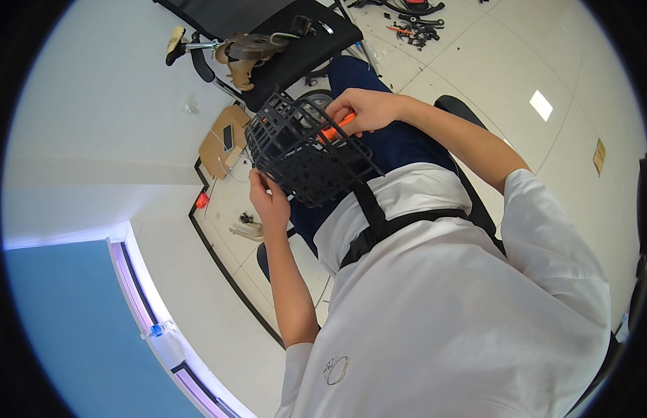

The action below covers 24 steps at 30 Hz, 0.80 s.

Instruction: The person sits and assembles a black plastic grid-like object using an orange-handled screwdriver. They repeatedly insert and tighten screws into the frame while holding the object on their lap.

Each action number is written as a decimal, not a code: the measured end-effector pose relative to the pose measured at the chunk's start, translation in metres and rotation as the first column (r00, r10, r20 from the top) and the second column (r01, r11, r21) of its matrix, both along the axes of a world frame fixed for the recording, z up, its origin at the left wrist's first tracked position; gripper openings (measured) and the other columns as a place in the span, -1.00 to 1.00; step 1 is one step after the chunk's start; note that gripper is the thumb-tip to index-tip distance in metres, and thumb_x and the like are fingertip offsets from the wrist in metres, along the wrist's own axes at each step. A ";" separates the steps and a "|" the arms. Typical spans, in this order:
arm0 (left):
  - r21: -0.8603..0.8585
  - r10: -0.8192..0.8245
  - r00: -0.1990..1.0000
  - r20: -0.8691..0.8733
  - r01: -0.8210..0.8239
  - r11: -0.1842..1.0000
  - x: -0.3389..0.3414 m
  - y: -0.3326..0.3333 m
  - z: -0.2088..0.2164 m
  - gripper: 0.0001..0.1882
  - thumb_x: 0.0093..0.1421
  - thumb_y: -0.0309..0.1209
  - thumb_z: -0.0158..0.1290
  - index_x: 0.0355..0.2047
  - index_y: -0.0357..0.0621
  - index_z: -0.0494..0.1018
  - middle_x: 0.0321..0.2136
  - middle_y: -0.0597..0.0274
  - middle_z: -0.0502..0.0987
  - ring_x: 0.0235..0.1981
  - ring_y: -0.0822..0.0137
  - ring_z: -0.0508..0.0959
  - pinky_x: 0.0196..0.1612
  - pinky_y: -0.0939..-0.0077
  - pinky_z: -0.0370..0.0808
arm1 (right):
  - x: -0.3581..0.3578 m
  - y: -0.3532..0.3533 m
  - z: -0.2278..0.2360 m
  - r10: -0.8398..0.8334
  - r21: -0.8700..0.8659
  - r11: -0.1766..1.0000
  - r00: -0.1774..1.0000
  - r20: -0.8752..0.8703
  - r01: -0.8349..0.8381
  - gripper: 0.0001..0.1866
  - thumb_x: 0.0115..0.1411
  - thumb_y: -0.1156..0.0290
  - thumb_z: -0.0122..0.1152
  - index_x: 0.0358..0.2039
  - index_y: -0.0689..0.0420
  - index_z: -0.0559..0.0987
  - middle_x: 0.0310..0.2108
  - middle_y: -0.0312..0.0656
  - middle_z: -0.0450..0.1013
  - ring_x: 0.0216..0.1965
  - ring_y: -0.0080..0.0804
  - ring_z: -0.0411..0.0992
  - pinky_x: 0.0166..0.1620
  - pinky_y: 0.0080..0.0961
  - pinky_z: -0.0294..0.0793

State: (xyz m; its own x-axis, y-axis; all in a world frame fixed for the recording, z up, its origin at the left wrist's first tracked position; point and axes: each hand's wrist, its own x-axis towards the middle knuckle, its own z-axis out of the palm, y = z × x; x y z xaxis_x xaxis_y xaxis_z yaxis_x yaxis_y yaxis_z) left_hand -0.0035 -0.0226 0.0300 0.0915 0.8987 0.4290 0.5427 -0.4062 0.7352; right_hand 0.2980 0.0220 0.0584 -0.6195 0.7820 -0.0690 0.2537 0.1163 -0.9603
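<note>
A black plastic lattice basket (pixel 316 174) rests tilted across my lap. My right hand (pixel 369 111) is closed around an orange-handled tool (pixel 336 129), held against the bars at the basket's right side. The tool's working end is hidden among the bars, so its kind cannot be made out. At the basket's lower left rim, my left hand (pixel 270 202) has its fingers closed on the edge. Just past the basket, a grey round part like a small wheel (pixel 315 108) shows partly behind the bars.
Ahead stands a black chair (pixel 323 35) bearing a beige part with a metal crank and pedal (pixel 250 56). A phone (pixel 228 137) lies on a cardboard box (pixel 212 157) at left. Loose black parts (pixel 421 33) are scattered on the tiled floor at the far right.
</note>
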 end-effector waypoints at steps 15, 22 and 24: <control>0.018 0.102 0.990 -0.098 -0.100 0.995 -0.015 -0.017 -0.001 -0.78 0.33 -0.31 -0.10 -0.19 -0.22 0.38 -0.49 -0.02 0.44 -0.44 0.07 0.48 -0.32 0.30 0.42 | -0.008 -0.007 0.016 0.065 -0.062 0.996 0.996 -0.063 -0.069 -0.85 0.03 0.51 0.14 -0.37 0.12 0.64 -0.68 -0.32 0.43 -0.74 -0.68 0.31 -0.70 -0.68 0.21; 0.145 0.064 0.992 -0.106 -0.048 0.988 0.008 -0.031 0.049 -0.90 0.29 -0.45 -0.04 -0.25 -0.22 0.32 -0.52 0.02 0.44 -0.47 0.11 0.50 -0.35 0.32 0.42 | 0.002 0.020 -0.048 -0.011 -0.366 0.929 0.981 -0.193 -0.061 -0.74 0.26 0.30 0.23 -0.11 0.16 0.62 -0.41 -0.38 0.53 -0.56 -0.74 0.38 -0.56 -0.75 0.32; 0.118 0.060 0.981 -0.183 -0.038 0.992 0.004 -0.022 0.037 -0.86 0.30 -0.41 -0.07 -0.23 -0.24 0.31 -0.44 -0.13 0.48 -0.34 -0.14 0.53 -0.28 0.17 0.44 | 0.015 0.036 -0.052 0.128 -0.574 0.748 0.921 -0.367 -0.333 -0.70 0.28 0.36 0.17 -0.02 0.20 0.56 -0.30 -0.25 0.57 -0.49 -0.65 0.46 -0.50 -0.72 0.41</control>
